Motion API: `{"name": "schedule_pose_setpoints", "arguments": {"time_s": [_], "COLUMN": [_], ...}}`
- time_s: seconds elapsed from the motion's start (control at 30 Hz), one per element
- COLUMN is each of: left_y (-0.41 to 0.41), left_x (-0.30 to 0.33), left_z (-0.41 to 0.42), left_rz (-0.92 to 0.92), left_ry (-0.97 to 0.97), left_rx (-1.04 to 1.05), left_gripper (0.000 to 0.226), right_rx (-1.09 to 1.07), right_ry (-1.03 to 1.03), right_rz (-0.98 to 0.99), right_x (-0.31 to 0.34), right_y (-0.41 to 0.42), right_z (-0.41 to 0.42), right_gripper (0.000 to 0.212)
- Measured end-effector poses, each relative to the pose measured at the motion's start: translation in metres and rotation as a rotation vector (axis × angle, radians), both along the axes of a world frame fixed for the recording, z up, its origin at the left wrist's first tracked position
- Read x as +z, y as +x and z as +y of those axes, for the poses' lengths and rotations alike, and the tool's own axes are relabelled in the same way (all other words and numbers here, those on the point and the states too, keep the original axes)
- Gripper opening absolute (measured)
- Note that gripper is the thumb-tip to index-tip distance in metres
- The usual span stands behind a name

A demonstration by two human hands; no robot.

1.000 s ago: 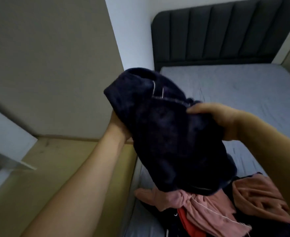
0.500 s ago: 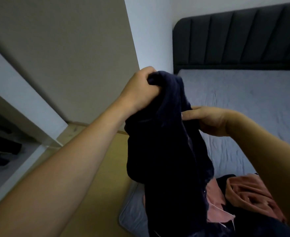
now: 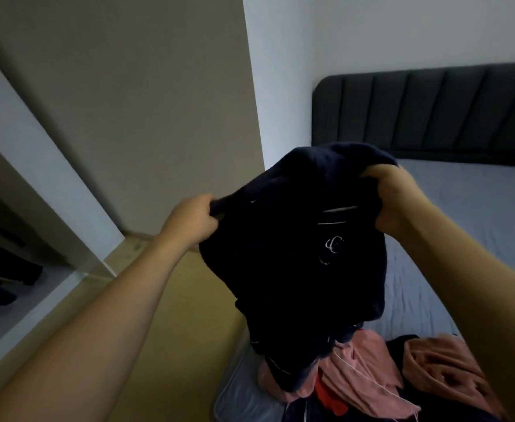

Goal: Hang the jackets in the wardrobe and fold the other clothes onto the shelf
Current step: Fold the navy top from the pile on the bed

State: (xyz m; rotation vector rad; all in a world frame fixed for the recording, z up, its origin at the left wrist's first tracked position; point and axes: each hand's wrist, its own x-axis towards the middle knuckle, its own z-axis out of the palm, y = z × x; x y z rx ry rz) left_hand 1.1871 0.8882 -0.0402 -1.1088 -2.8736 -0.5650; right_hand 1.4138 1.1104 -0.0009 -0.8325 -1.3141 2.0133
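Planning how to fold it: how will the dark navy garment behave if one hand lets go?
Probably floppy: the dark navy garment sags between the left hand and right hand. Released, that side would likely drop onto the pink clothes. It looks thick, so perhaps fairly heavy.

Bare grey mattress (image 3: 475,214) lay open to the right, up to the padded headboard (image 3: 426,114). Near the bed's front edge a heap of pink and dark clothes (image 3: 368,373) took up the room. On the left, the beige wardrobe panel (image 3: 122,95) closed off that side, with the yellow floor (image 3: 189,318) free between it and the bed.
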Motion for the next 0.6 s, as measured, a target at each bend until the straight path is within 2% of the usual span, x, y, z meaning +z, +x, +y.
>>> {"name": "schedule_pose_setpoints", "arguments": {"time_s": [0.1, 0.13, 0.17, 0.23, 0.3, 0.37, 0.43, 0.5, 0.6], "left_y": [0.002, 0.009, 0.018, 0.039, 0.056, 0.072, 0.084, 0.093, 0.100], "left_x": [0.007, 0.010, 0.014, 0.030, 0.055, 0.085, 0.108, 0.117, 0.099], "left_z": [-0.008, -0.007, -0.004, 0.010, 0.029, 0.051, 0.078, 0.111, 0.166], "left_rz": [-0.388, -0.430, -0.439, -0.463, -0.454, -0.379, -0.327, -0.258, -0.181], "left_ry": [0.600, 0.677, 0.675, 0.565, 0.310, 0.015, -0.135, -0.178, -0.202], "left_rx": [0.290, 0.317, 0.296, 0.185, 0.096, 0.100, 0.105, 0.106, 0.113], "left_gripper": [0.011, 0.018, 0.022, 0.026, 0.021, 0.019, 0.020, 0.021, 0.023], "right_rx": [0.207, 0.294, 0.366, 0.449, 0.443, 0.427, 0.455, 0.491, 0.575], "right_ry": [-0.066, -0.064, -0.044, 0.015, 0.054, 0.087, 0.104, 0.105, 0.131], "right_rz": [0.095, 0.138, 0.172, 0.207, 0.221, 0.225, 0.199, 0.074, -0.319], "right_x": [0.021, 0.028, 0.037, 0.055, 0.075, 0.090, 0.098, 0.097, 0.081], "right_y": [0.035, 0.047, 0.059, 0.079, 0.099, 0.121, 0.138, 0.148, 0.146], "right_z": [0.011, 0.015, 0.020, 0.032, 0.047, 0.067, 0.087, 0.108, 0.145], "right_gripper": [0.012, 0.018, 0.023, 0.027, 0.029, 0.027, 0.026, 0.026, 0.027]}}
